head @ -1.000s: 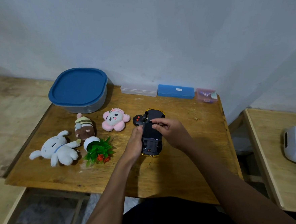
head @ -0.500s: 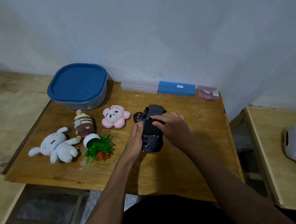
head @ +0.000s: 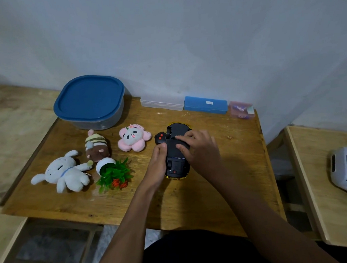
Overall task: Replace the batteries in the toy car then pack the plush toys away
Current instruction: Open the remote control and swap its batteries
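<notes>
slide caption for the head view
Left hand grips an upturned toy car while right hand presses its underside, plush toys alongside.

The right hand [head: 200,150] has spread its fingers [head: 184,137] flatter over the toy car [head: 176,168].

three plush toys [head: 65,174] [head: 96,146] [head: 133,138], one toy car [head: 177,129], three cases [head: 161,104] [head: 205,105] [head: 241,109]
</notes>
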Action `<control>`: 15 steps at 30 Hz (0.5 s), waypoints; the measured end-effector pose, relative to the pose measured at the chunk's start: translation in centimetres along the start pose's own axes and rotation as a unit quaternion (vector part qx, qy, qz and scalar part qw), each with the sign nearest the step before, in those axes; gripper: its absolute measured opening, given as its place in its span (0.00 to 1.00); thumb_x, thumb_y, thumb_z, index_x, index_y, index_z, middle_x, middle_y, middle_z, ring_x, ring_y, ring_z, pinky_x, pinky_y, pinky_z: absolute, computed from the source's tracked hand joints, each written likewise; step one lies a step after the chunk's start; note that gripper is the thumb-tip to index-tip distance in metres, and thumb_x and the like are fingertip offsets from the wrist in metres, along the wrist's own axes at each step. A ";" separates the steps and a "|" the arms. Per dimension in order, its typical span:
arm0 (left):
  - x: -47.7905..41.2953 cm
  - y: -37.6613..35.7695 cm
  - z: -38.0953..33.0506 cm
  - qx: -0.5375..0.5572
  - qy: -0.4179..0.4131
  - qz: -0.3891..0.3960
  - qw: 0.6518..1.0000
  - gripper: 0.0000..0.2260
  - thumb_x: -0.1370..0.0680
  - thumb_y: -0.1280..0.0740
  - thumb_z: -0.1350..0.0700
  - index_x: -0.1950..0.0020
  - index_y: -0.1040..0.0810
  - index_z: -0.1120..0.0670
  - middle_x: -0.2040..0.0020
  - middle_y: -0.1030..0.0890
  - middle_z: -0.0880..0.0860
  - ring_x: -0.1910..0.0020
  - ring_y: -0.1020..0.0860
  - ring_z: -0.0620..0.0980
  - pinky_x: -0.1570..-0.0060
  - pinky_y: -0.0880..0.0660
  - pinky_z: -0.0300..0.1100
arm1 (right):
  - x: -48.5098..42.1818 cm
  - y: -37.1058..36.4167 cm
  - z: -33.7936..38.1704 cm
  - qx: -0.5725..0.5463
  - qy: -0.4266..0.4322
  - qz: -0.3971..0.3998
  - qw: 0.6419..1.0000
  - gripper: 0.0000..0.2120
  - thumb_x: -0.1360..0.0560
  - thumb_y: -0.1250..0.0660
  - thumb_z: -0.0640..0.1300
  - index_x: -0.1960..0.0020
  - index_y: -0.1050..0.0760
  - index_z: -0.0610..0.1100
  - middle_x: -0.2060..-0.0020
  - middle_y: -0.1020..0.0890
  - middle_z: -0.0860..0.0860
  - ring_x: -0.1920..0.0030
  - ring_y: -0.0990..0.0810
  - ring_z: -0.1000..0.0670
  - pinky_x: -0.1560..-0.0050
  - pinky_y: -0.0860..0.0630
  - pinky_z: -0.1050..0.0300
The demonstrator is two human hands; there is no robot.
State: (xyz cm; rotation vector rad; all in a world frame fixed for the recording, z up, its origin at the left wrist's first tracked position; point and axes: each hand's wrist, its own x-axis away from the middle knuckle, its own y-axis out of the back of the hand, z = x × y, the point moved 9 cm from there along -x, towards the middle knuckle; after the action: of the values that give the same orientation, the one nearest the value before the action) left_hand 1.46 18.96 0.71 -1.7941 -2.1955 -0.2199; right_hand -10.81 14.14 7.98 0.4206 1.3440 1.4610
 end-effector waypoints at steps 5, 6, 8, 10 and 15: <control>0.1 -0.1 -0.3 0.001 0.011 0.008 1.000 0.13 0.16 0.45 0.49 0.37 0.31 0.55 0.51 0.21 0.52 0.59 0.20 0.46 0.68 0.24 0.33 | 0.1 0.4 -0.1 0.010 -0.001 -0.003 1.000 0.14 0.25 0.37 0.57 0.44 0.20 0.53 0.52 0.19 0.56 0.49 0.26 0.52 0.55 0.36 0.57; 0.2 -0.2 -0.3 -0.001 0.011 0.008 1.000 0.13 0.16 0.45 0.49 0.38 0.31 0.55 0.52 0.21 0.52 0.59 0.20 0.46 0.69 0.24 0.33 | 0.1 0.3 -0.2 0.006 0.001 -0.002 1.000 0.13 0.25 0.35 0.56 0.45 0.20 0.53 0.53 0.19 0.57 0.49 0.26 0.52 0.55 0.36 0.57; 0.3 -0.2 -0.2 -0.008 0.013 0.006 1.000 0.13 0.16 0.45 0.48 0.37 0.31 0.55 0.52 0.21 0.52 0.59 0.20 0.46 0.68 0.24 0.33 | 0.2 0.3 -0.2 -0.005 0.004 0.001 1.000 0.11 0.26 0.32 0.54 0.46 0.19 0.53 0.54 0.19 0.57 0.50 0.26 0.52 0.56 0.37 0.57; 0.3 -0.2 0.1 -0.013 0.016 0.008 1.000 0.15 0.16 0.45 0.47 0.36 0.31 0.55 0.50 0.20 0.53 0.57 0.19 0.48 0.66 0.23 0.35 | 0.2 0.2 -0.3 -0.021 0.002 0.007 1.000 0.10 0.27 0.30 0.53 0.47 0.19 0.52 0.54 0.19 0.56 0.50 0.25 0.52 0.55 0.37 0.57; 0.5 -0.4 0.2 -0.024 0.025 0.022 0.999 0.16 0.16 0.46 0.46 0.34 0.33 0.55 0.49 0.21 0.53 0.55 0.19 0.48 0.64 0.22 0.36 | 0.1 -0.5 -1.0 -0.095 -0.030 0.066 0.993 0.17 0.27 0.30 0.53 0.40 0.23 0.49 0.54 0.21 0.55 0.48 0.25 0.51 0.49 0.33 0.52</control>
State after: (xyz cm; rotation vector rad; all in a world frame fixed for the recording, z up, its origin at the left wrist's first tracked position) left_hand 0.98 19.44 0.70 -1.8399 -2.1315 -0.3054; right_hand -11.47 13.64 7.22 0.4324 1.1338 1.6569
